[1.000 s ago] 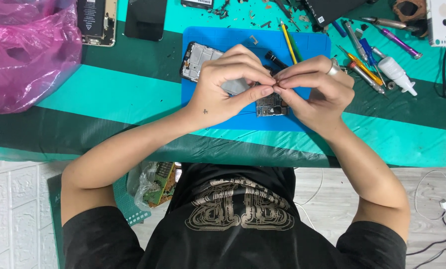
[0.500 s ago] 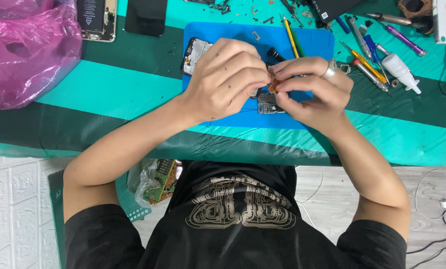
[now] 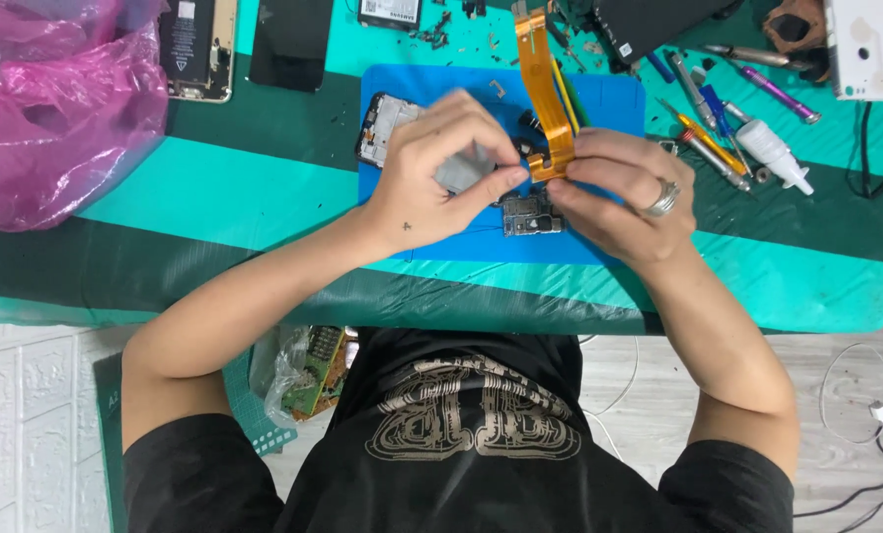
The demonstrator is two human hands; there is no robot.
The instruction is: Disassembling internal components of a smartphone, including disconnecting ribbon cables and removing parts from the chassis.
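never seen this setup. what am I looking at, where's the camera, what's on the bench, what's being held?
There is no machine here: a person works with two bare hands. The one picture comes from a camera worn on the person's head, looking down.

The bench carries a green and teal cutting mat with a smaller blue work mat on top. On the blue mat lie an opened phone frame and a small circuit board. A pink plastic bag sits at the left, and screwdrivers and other tools at the right.

The left hand holds a small grey part. The right hand, wearing a ring, pinches the end of a long orange flex cable, which runs away from the person.
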